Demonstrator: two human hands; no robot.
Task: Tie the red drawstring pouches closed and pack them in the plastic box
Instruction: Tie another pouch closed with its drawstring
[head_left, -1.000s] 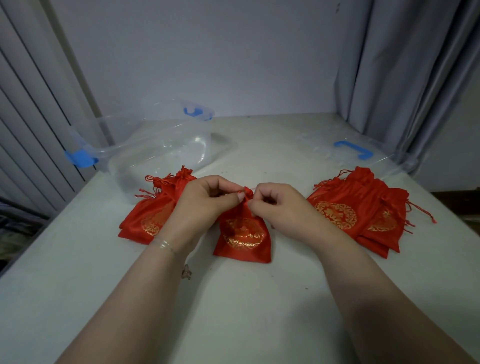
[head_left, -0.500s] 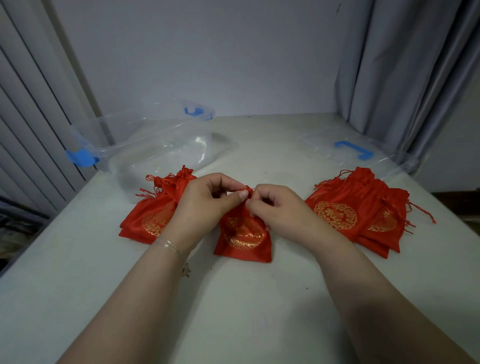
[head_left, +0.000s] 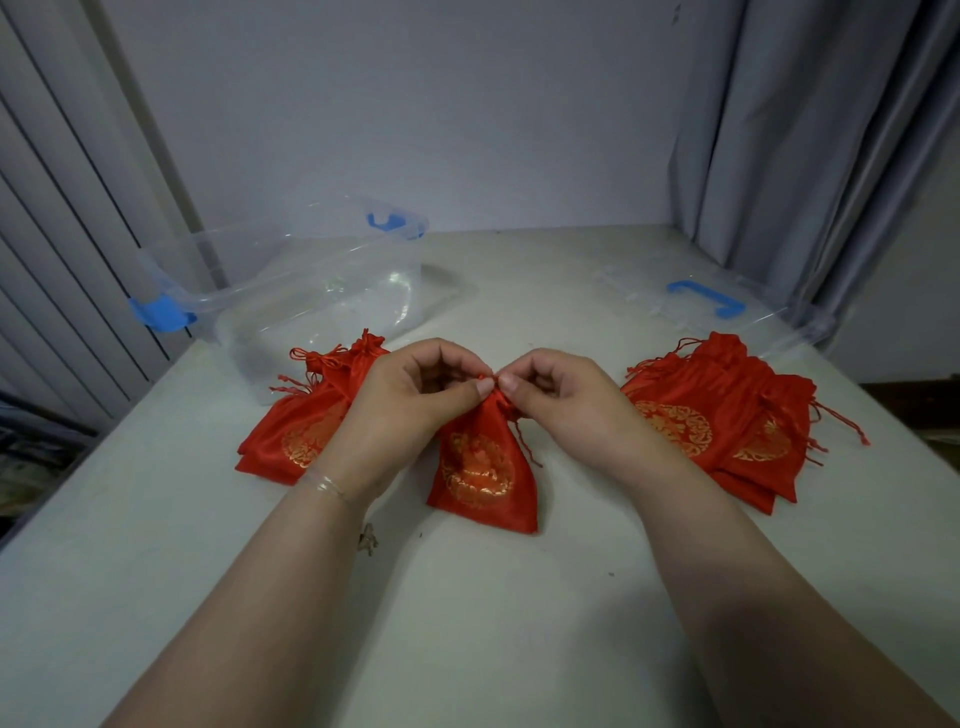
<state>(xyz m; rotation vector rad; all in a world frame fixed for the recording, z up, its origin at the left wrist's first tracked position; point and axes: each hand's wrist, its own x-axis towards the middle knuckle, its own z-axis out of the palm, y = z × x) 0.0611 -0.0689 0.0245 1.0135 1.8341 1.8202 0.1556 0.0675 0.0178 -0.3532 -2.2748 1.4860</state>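
Nearest the camera: two bare forearms over a pale counter (head_left: 483, 613), a thin bracelet (head_left: 326, 486) on the left wrist.

Centre: left hand (head_left: 410, 405) and right hand (head_left: 561, 402), each grip pinched shut on the drawstring at the neck of the middle pouch (head_left: 483, 467), thumb tips nearly touching. Pouch flat on the counter, gold emblem up, neck gathered to a narrow point. Compared with a second ago: neck drawn tighter, body more triangular, one loose cord end now trailing from the right side. Probable meaning: cinch complete and knot in progress; packing of this pouch not yet begun.

Flanking: a small stack of pouches (head_left: 296, 431) at the left, partly behind the left hand, necks bunched; a larger fanned pile (head_left: 727, 426) at the right, cords loose. Tied or untied state of either stack not clear.

Beyond: clear plastic box (head_left: 311, 301) with blue latches at the back left, no pouches visible inside; its clear lid (head_left: 727, 312) with blue handle flat at the back right.

Room: plain pale wall behind, vertical blinds (head_left: 62, 234) at the left, grey curtain (head_left: 805, 156) at the right.
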